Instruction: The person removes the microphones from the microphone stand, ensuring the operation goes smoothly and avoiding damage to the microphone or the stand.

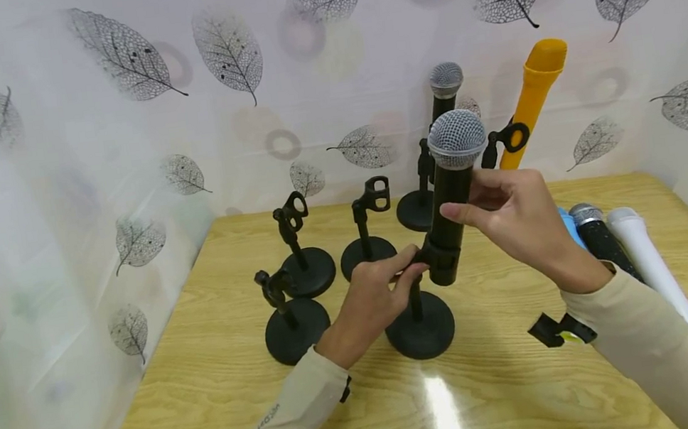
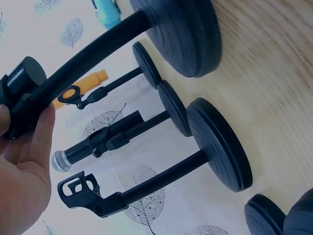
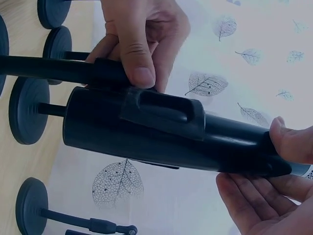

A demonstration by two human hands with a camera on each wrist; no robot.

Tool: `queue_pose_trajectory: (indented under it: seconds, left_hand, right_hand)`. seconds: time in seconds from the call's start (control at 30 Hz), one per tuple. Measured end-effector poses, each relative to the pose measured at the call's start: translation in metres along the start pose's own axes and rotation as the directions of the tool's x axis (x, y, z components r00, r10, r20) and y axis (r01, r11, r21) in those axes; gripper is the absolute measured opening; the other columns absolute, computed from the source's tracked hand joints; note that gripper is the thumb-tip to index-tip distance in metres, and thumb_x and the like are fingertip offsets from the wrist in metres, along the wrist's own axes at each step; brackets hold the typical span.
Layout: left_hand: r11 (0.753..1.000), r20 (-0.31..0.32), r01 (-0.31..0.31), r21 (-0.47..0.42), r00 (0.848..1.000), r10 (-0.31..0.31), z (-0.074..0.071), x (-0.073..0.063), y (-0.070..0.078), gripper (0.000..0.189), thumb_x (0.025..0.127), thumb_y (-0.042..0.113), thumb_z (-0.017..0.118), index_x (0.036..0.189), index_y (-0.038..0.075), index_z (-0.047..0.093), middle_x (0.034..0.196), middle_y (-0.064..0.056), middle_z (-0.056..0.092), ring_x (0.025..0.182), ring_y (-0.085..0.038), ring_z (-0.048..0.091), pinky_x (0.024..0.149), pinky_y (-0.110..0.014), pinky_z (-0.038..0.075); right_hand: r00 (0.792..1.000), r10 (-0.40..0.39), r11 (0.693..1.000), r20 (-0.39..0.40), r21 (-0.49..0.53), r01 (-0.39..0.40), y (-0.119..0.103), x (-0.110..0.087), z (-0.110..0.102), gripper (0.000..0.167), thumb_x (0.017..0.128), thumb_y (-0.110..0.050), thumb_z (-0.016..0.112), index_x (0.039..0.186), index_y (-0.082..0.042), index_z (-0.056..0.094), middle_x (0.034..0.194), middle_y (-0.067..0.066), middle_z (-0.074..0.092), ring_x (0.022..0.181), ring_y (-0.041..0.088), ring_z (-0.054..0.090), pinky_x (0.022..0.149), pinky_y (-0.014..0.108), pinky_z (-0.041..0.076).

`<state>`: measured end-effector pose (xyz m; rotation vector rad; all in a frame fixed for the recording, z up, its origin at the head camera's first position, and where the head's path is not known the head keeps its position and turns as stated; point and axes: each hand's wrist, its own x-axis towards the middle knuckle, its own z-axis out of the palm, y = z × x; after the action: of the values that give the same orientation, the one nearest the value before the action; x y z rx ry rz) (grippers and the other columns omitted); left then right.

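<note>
A black microphone [image 1: 452, 194] with a silver mesh head stands nearly upright, leaning slightly right, in the clip [image 3: 168, 110] of a black desk stand. My right hand [image 1: 522, 221] grips its body just below the mesh head, thumb on the near side. My left hand [image 1: 375, 296] pinches the stand at the clip joint between thumb and fingers. In the right wrist view the clip wraps round the lower part of the microphone, whose end sticks out past it. The stand's round base [image 1: 420, 330] is below; its pole [image 2: 93, 51] crosses the left wrist view.
Empty stands [image 1: 302, 273] are left and behind. A second silver-headed microphone [image 1: 446, 80] and an orange microphone [image 1: 533, 102] sit in stands at the back. White [image 1: 652, 255], black [image 1: 605, 240] and blue [image 1: 571, 226] microphones lie at right. A leaf-print curtain [image 1: 351, 63] hangs behind.
</note>
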<state>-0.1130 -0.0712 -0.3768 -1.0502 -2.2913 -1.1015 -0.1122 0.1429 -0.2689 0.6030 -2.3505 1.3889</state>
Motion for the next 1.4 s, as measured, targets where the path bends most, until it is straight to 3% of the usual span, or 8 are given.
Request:
queue_pose_trajectory:
  seconds: [0.97, 1.4]
  left_hand:
    - [1.000, -0.012, 0.003, 0.014, 1.000, -0.003, -0.003, 0.000, 0.001, 0.008, 0.103, 0.017, 0.061, 0.100, 0.009, 0.062, 0.075, 0.000, 0.066, 0.068, -0.007, 0.067, 0.064, -0.009, 0.048]
    - [1.000, -0.016, -0.004, 0.006, 1.000, 0.004, -0.001, 0.000, 0.000, 0.005, 0.101, 0.014, 0.063, 0.102, 0.008, 0.064, 0.075, -0.001, 0.067, 0.067, -0.006, 0.066, 0.063, -0.009, 0.048]
  right_hand:
    - [1.000, 0.013, 1.000, -0.027, 0.015, -0.013, -0.011, 0.015, -0.009, 0.021, 0.088, -0.004, 0.079, 0.107, 0.004, 0.075, 0.088, 0.016, 0.073, 0.074, 0.003, 0.071, 0.071, 0.014, 0.055]
    - [0.997, 0.006, 1.000, -0.077, 0.029, -0.004, -0.012, 0.018, -0.014, 0.024, 0.086, -0.002, 0.080, 0.110, 0.002, 0.076, 0.081, -0.011, 0.071, 0.072, 0.003, 0.070, 0.069, 0.014, 0.054]
